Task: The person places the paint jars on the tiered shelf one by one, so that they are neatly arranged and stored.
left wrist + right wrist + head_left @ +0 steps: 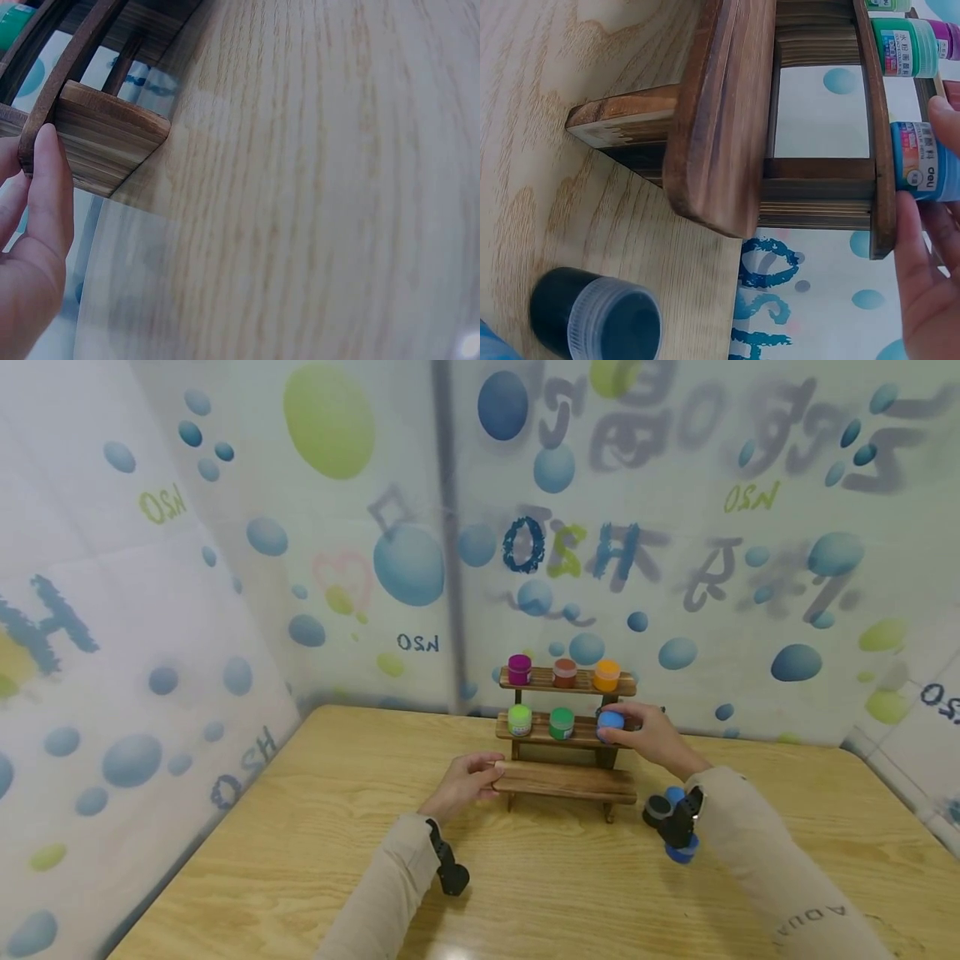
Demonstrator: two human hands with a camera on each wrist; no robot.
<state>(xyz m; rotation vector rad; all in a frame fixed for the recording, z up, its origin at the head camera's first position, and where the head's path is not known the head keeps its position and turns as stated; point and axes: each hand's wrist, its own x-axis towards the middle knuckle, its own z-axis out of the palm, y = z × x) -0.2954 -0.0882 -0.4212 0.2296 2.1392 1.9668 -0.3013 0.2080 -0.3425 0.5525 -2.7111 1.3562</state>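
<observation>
A three-tier wooden rack [566, 781] stands on the table. With thumb and fingers, my left hand [468, 781] pinches the left end of its lowest shelf, which the left wrist view shows close up. My right hand [656, 737] holds a blue paint jar [919, 161] at the right end of the middle shelf, its base at the board. On that shelf also sit a light green jar [519, 720] and a green jar [561, 723]. The top shelf bears a purple jar [519, 670], a brown jar [565, 673] and an orange jar [606, 676].
Right of the rack, a black jar [596, 315] lies on its side on the table [300, 860]. Blue jars [681, 850] are beside it, partly hidden under my right wrist. A patterned curtain [360, 610] hangs close behind the rack.
</observation>
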